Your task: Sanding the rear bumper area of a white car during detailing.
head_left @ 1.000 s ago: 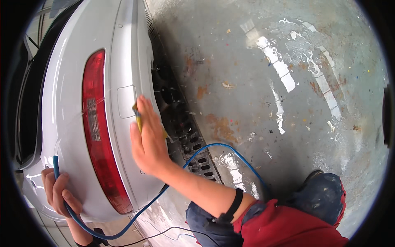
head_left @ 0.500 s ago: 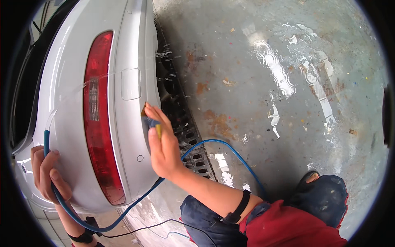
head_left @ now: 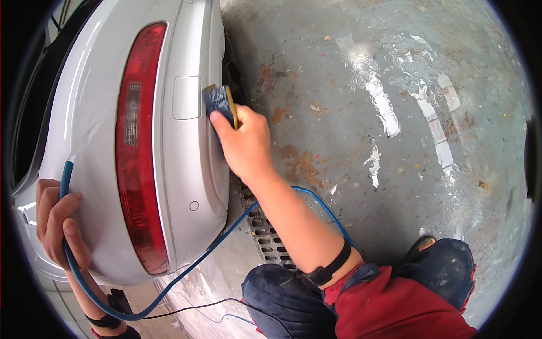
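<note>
My left hand point(head_left: 59, 226) is closed around a blue hose point(head_left: 68, 175) beside the rear of a white car point(head_left: 101, 73). From the hose's end a thin stream of water runs over the white paint toward the long red tail light point(head_left: 132, 186). My right hand point(head_left: 248, 141) grips a piece of sandpaper point(head_left: 218, 100) at the bumper's edge. Its dark face is smeared with whitish residue and its edge is yellowish. The thumb presses on the dark face; the other fingers are mostly hidden behind it.
A perforated drain grate point(head_left: 268, 234) lies beside the bumper, with the hose looping across it. The wet grey floor point(head_left: 327, 130) has rusty stains and puddles. A thin black cable point(head_left: 192, 308) runs low, near my knees. A square panel point(head_left: 187, 98) is set in the bumper.
My right hand has moved up along the bumper, bringing the sandpaper's dark face into clearer view. The left hand still holds the hose, slightly higher in view. The whole view has shifted a little.
</note>
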Available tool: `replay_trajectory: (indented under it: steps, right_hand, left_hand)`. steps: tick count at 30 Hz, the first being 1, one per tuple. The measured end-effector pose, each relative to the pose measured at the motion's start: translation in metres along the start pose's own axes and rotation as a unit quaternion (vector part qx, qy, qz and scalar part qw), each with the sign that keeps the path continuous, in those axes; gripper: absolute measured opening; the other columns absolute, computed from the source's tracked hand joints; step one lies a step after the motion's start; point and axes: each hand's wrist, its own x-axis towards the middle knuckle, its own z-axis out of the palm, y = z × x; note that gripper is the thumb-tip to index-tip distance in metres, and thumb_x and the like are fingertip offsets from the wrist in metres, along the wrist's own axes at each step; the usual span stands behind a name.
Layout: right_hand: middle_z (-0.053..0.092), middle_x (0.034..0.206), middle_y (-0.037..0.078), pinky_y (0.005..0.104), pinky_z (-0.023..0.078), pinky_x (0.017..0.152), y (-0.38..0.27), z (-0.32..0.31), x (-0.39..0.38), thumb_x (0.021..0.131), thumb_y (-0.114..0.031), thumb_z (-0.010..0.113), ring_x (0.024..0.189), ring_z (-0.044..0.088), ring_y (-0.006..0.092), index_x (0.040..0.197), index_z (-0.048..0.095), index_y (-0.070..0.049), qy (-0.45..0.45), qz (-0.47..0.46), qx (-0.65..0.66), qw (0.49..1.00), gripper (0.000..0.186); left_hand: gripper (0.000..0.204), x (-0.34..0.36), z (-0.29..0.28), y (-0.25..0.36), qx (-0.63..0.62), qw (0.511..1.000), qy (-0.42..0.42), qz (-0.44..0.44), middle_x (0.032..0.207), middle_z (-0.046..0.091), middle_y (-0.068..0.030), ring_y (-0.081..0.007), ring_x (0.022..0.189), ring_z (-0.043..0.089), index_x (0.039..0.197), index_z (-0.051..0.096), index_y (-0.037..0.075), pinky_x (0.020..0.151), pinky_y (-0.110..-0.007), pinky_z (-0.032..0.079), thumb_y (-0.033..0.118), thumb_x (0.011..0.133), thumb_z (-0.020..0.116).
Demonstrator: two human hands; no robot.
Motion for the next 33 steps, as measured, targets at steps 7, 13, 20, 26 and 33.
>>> replay_trajectory:
  steps: [7,13,20,26,33]
  right_hand:
    - [0.068,0.091,0.024,0.0489,0.051,0.077,-0.072,-0.003,0.043,0.091,-0.01,0.074,0.085,0.066,0.045,0.095,0.066,0.004,0.007,-0.064,0.006,0.998,0.016]
    - [0.074,0.095,0.008,0.0296,0.054,0.082,-0.048,-0.005,-0.063,0.095,-0.002,0.07,0.089,0.069,0.0118,0.109,0.074,0.0,0.07,-0.047,-0.009,0.996,0.015]
    - [0.069,0.094,0.016,0.0384,0.054,0.078,-0.037,0.003,-0.071,0.095,-0.002,0.069,0.085,0.068,0.0291,0.107,0.067,0.002,0.072,-0.097,-0.033,0.992,0.013]
    - [0.066,0.108,0.017,0.0389,0.055,0.089,-0.02,-0.003,-0.118,0.097,0.003,0.065,0.098,0.068,0.0336,0.117,0.066,0.002,0.046,-0.144,-0.036,0.988,0.019]
    - [0.02,0.174,0.028,0.0459,0.024,0.13,-0.013,0.009,-0.145,0.114,-0.021,0.042,0.162,0.021,0.0429,0.164,0.031,0.007,-0.066,-0.113,0.006,0.991,0.058]
  left_hand:
    - [0.029,0.001,0.0,-0.004,0.015,1.0,-0.012,0.005,0.086,0.054,-0.0114,-0.0232,0.086,0.056,0.101,0.07,0.011,0.074,-0.033,0.048,0.032,0.111,0.052]
    - [0.032,-0.004,-0.002,-0.011,0.015,1.0,-0.014,0.003,0.086,0.05,-0.0114,-0.0237,0.087,0.055,0.099,0.068,0.011,0.075,-0.034,0.047,0.033,0.112,0.05]
    - [0.04,-0.015,-0.001,-0.015,0.04,0.999,-0.004,-0.009,0.088,0.047,-0.0113,-0.024,0.088,0.057,0.097,0.067,0.011,0.079,-0.033,0.048,0.045,0.11,0.05]
    - [0.042,-0.017,-0.001,-0.005,0.056,0.997,-0.038,-0.049,0.092,0.05,-0.0124,-0.0235,0.085,0.061,0.099,0.067,0.01,0.08,-0.032,0.049,0.047,0.109,0.048]
    - [0.032,-0.04,0.016,0.085,-0.09,0.994,0.05,-0.024,0.076,0.053,-0.0136,-0.0291,0.071,0.052,0.087,0.068,-0.003,0.066,-0.041,0.039,0.023,0.102,0.057]
